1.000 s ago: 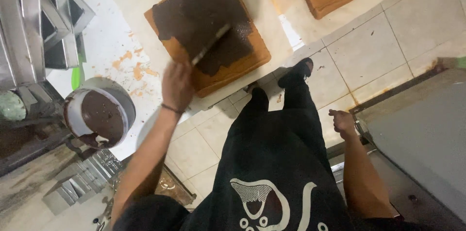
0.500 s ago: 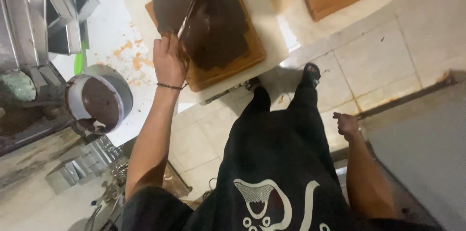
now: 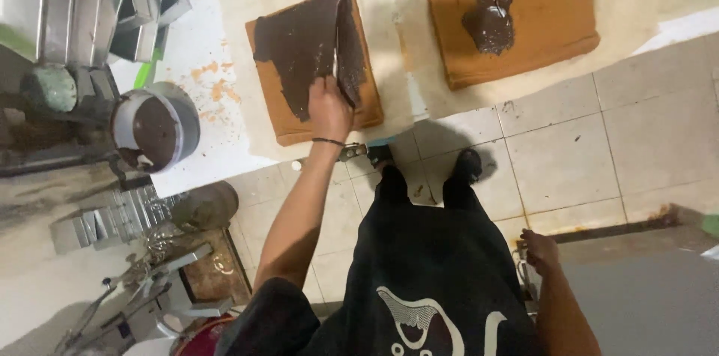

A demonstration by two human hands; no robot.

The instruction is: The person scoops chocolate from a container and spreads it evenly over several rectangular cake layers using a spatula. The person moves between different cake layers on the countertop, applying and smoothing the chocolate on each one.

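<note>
Clamped around the handle of a spatula (image 3: 338,45), left hand (image 3: 329,107), blade laid across a square brown cake sheet (image 3: 314,64) on the paper-covered worktop (image 3: 397,34), far from the feet. Dark chocolate over most of that sheet; bare brown along the near and left edges. Judged from this: flat blade, light even pressure, long strokes toward the bare near-left corner, no digging into the crumb. Right hand (image 3: 539,250) low and to the right, against the edge of a grey counter (image 3: 644,296); whether closed on anything, cannot tell.

Left of the sheet, a round tub (image 3: 155,130), partly full of chocolate. Further right, a second cake sheet (image 3: 517,11) with an unspread dark pool on top. Far left, stacked metal baking tins (image 3: 90,4); insides not visible.
</note>
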